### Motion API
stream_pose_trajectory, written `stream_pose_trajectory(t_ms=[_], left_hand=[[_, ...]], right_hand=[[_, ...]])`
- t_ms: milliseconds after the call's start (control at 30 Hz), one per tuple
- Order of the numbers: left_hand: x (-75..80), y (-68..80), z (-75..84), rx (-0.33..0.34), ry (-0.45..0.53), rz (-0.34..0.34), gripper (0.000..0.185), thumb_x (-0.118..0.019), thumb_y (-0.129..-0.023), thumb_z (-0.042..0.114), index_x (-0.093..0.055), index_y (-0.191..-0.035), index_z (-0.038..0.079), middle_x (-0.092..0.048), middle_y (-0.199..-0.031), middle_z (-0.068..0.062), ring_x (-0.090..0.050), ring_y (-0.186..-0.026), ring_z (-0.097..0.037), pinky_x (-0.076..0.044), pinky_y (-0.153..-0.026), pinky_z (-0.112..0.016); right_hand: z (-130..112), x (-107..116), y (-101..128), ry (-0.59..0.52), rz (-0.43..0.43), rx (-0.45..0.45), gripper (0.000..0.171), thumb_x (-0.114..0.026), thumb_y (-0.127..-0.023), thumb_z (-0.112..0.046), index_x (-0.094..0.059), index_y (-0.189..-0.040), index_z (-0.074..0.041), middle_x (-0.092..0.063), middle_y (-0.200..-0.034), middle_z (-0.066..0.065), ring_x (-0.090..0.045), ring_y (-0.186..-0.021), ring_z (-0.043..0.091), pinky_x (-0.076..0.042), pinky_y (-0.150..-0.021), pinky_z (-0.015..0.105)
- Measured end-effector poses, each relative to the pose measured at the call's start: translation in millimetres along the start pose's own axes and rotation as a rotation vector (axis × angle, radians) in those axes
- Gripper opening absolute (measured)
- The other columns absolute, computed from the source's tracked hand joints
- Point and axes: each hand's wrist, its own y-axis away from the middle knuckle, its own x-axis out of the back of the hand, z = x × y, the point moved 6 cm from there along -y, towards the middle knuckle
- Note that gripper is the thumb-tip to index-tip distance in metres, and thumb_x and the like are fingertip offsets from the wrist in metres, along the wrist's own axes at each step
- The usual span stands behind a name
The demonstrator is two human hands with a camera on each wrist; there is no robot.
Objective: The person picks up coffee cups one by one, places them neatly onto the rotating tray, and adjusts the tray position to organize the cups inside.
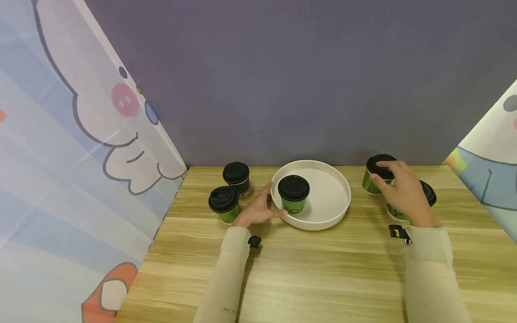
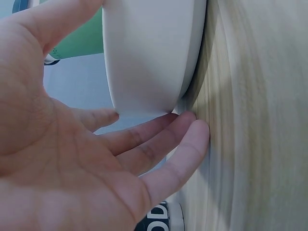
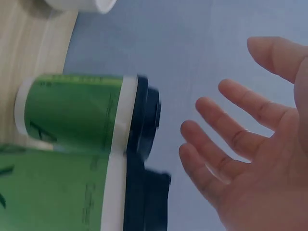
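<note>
A white round tray (image 1: 327,202) stands mid-table with a black-lidded green cup (image 1: 293,194) in its left part. My left hand (image 1: 268,204) is open against the tray's left wall (image 2: 149,57), with straight fingers (image 2: 159,139) touching it near the base and the thumb up by the rim. My right hand (image 1: 383,172) hovers open, fingers spread, over the lid of a green cup (image 1: 368,183) at the back right. In the right wrist view the fingers (image 3: 226,120) are close to that cup's lid (image 3: 144,115) but apart from it. A second green cup (image 1: 397,213) stands under my right wrist.
Left of the tray stand a black cup (image 1: 237,178) and a green cup (image 1: 224,204), both lidded. The wooden table (image 1: 323,269) ends at a purple back wall. Cartoon-printed curtains hang along both sides.
</note>
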Motion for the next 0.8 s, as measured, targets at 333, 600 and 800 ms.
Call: stream_pose_trajectory(t_ms=[333, 600, 800], left_hand=[[1.1, -0.5, -0.9, -0.005, 0.034, -0.007, 0.113, -0.083, -0.085, 0.041, -0.008, -0.167, 0.019, -0.052, -0.152, -0.014, -0.049, -0.142, -0.03, -0.034, -0.121, -0.051], [1.2, -1.7, -3.4, -0.017, 0.076, -0.022, 0.106, -0.079, -0.091, 0.033, -0.007, -0.166, 0.013, -0.055, -0.148, -0.018, -0.054, -0.137, -0.032, -0.038, -0.118, -0.05], [1.5, -0.4, -5.0, 0.006, 0.11, -0.025, 0.098, -0.075, -0.093, 0.031, -0.01, -0.166, 0.017, -0.057, -0.144, -0.019, -0.057, -0.133, -0.033, -0.041, -0.115, -0.049]], right_hand=[[31.2, 13.7, 5.2, 0.021, -0.025, -0.067, 0.059, -0.057, -0.105, -0.034, -0.046, -0.144, 0.011, -0.035, -0.144, 0.047, -0.028, -0.13, 0.068, -0.022, -0.102, 0.079], [48.1, 18.6, 8.9, 0.06, -0.076, -0.104, 0.067, -0.059, -0.104, -0.037, -0.042, -0.145, 0.013, -0.029, -0.147, 0.049, -0.022, -0.126, 0.071, -0.016, -0.099, 0.076], [54.7, 17.5, 10.6, 0.052, -0.102, -0.095, 0.069, -0.061, -0.103, -0.036, -0.04, -0.147, 0.014, -0.035, -0.144, 0.047, -0.024, -0.128, 0.069, -0.015, -0.102, 0.074]])
